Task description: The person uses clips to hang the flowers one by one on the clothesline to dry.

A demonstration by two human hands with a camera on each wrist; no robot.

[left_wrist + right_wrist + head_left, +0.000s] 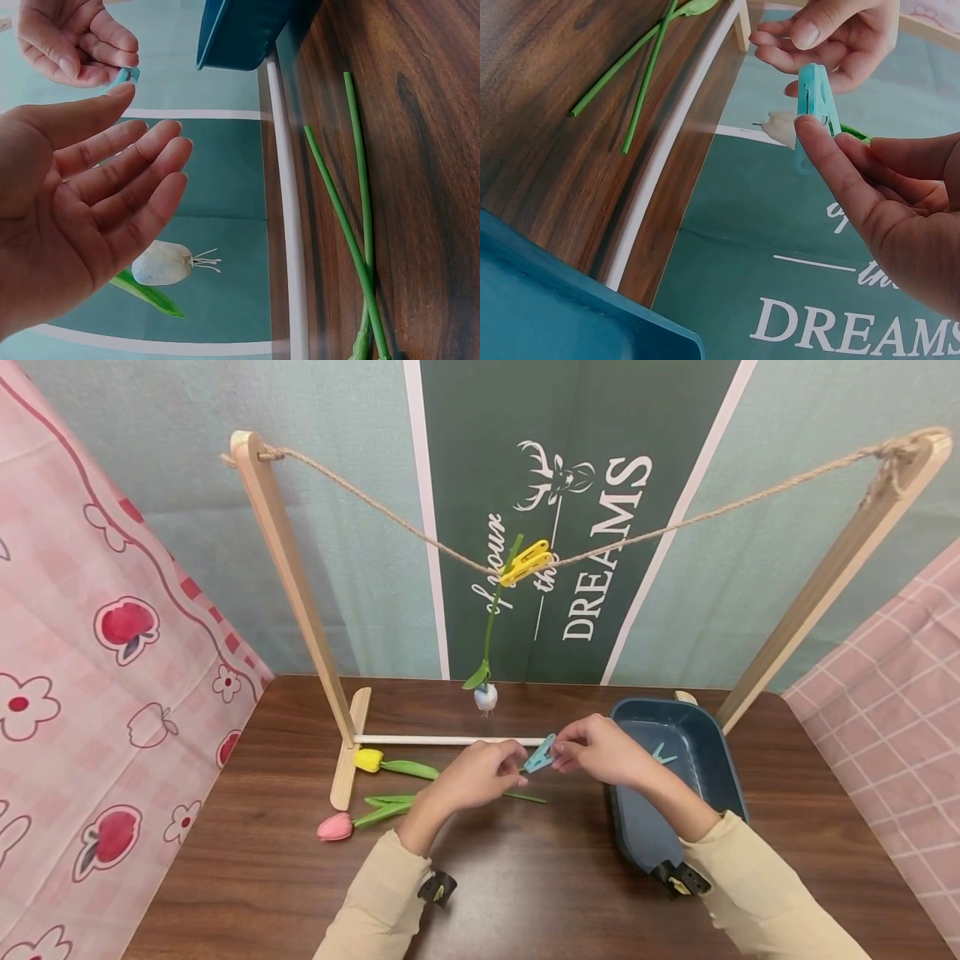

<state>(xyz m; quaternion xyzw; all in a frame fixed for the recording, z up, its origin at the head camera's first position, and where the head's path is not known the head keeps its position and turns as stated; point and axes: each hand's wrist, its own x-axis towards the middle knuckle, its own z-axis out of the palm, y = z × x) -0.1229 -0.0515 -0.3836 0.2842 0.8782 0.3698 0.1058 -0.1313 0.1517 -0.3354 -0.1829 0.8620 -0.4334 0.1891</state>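
A light blue clothespin (pixel 540 753) is between my two hands above the table. My right hand (pixel 600 750) pinches it at the fingertips; in the right wrist view the index fingertip lies on the clothespin (pixel 815 97). Beside its other end is my left hand (pixel 480 772), its fingers loosely extended and the palm bare in the left wrist view. Behind the hands, a whitish tulip (pixel 486 697) hangs head down from the rope (pixel 390 514), its stem clipped by a yellow clothespin (pixel 527 562). A yellow tulip (pixel 367 761) and a pink tulip (pixel 334 827) lie on the table, partly hidden by my left arm.
Two wooden posts (pixel 292 585) carry the rope, with a white rod (pixel 450 741) low between them. At the right stands a dark blue bin (pixel 723 752) with more light blue clothespins (pixel 662 753) inside, partly under my right forearm. A printed curtain hangs behind the brown table (pixel 525 893).
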